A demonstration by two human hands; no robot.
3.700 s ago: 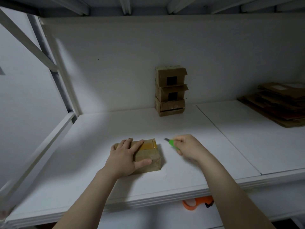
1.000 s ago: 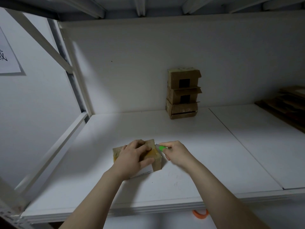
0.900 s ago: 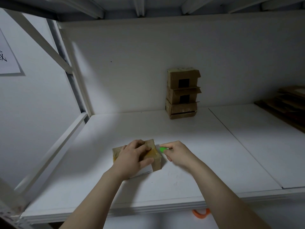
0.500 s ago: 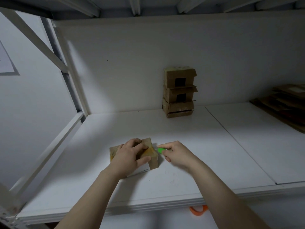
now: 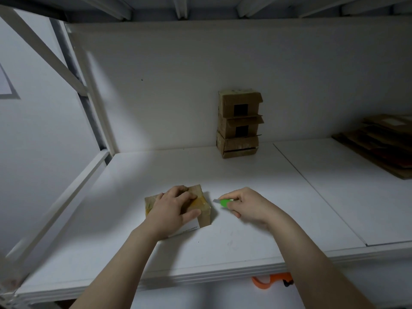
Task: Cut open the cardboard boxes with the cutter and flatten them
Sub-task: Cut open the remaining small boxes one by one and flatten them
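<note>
At the far left, the corner of a white paper sheet (image 5: 5, 85) hangs on the wall beside the white shelf frame (image 5: 44, 52) with its slanted brace. On the white shelf board (image 5: 223, 241), left of centre, lies a small taped cardboard box (image 5: 204, 214) with yellowish tape across its top and a white label on its near side. The left hand (image 5: 176, 208) rests palm-down on top of it, fingers spread and slightly bent, thumb stretched toward the box's near right corner. Just right of the box, with a narrow gap between them, the right hand (image 5: 249, 206) pinches a green cutter (image 5: 224, 202) between curled fingers and thumb, its short blade pointing left at the box without touching it. Farther back, against the rear wall, stands a stack of three cardboard boxes (image 5: 239, 123). Below the shelf's front edge an orange object (image 5: 270, 281) shows in part. At the far right a pile of flattened cardboard (image 5: 379, 143) lies on the shelf.
</note>
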